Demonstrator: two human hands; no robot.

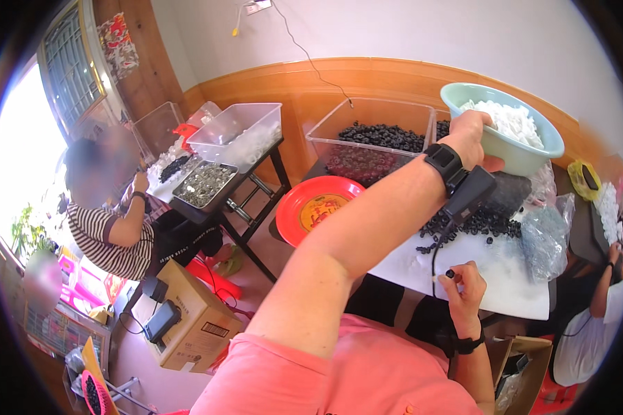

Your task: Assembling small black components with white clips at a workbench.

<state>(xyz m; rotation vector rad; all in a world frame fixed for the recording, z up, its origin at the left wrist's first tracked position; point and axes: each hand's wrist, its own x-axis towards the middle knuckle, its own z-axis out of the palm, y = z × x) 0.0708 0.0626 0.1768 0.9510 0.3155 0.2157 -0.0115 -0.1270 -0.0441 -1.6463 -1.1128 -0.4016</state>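
My left arm stretches across the table, and my left hand (472, 138) grips the near side of a pale green bowl (529, 160). The bowl is tilted toward me and holds a heap of small white pieces (509, 123). Close to my body, above the table's near edge, my right hand (466, 294) pinches a small black piece (450, 274) between thumb and fingers. A pile of similar black pieces (488, 223) lies on the white table surface (408, 271), partly hidden behind my left forearm.
A clear bin (367, 105) of black parts and a red plate (294, 207) stand left of the pile. Plastic bags (548, 235) lie at its right. Co-workers sit left and right. A cardboard box (194, 318) is on the floor at left.
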